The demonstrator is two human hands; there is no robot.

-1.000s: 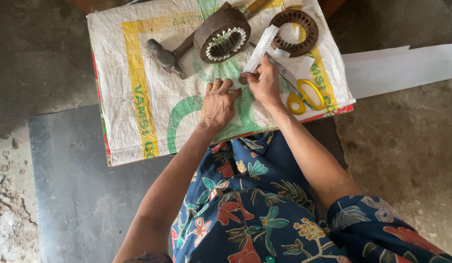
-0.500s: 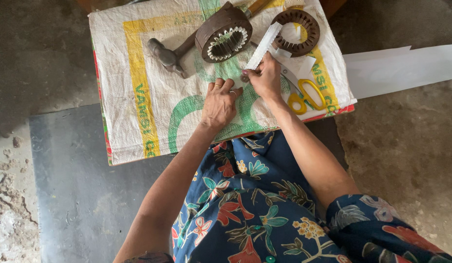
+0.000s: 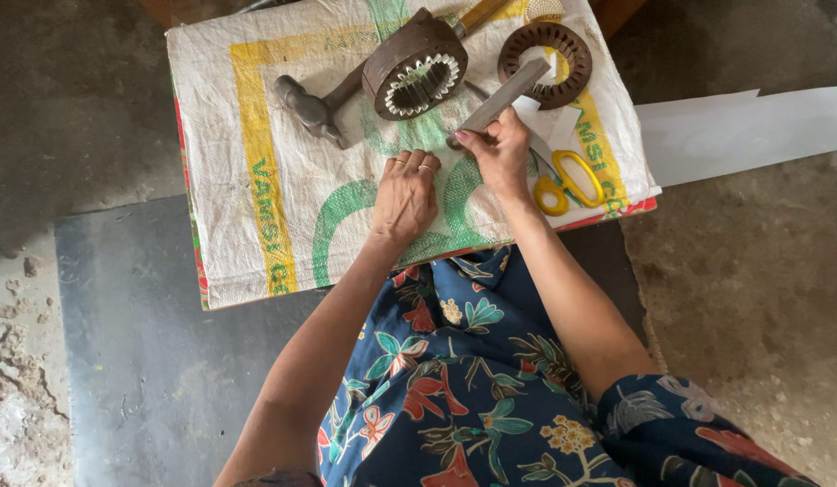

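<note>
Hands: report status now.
Right hand grips grey flat strip. Left hand flat on woven sack. Scissors, hammer close by.

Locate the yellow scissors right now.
In the head view, the yellow-handled scissors lie on the woven sack cloth near its right edge, just right of the right hand, below the flat brown ring.

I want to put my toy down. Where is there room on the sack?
The left side of the woven sack is bare, from its edge to the hammer and left hand. The right side is crowded: stator core, ring, paper strip in the right hand, yellow scissors.
</note>
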